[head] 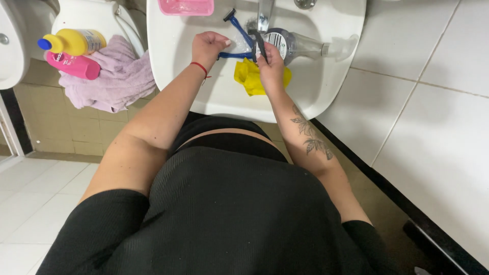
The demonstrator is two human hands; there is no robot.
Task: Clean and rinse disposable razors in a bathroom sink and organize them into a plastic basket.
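Over the white sink (pixel 326 81) my left hand (pixel 208 47) is closed around the handles of blue disposable razors (pixel 239 31), one pointing up toward the tap. My right hand (pixel 270 66) grips a dark razor-like tool (pixel 259 45) just beside them, fingers closed on it. A crumpled yellow cloth (pixel 248 76) lies in the basin right under my right hand. A clear plastic bottle (pixel 305 47) with a round dark label lies on its side in the basin behind my right hand.
A chrome tap (pixel 263 15) stands at the basin's back, and a pink soap dish (pixel 186 6) sits on the rim. To the left a toilet tank holds a lilac towel (pixel 114 79), a yellow bottle (pixel 74 42) and a pink bottle (pixel 74 65). White tiled wall runs on the right.
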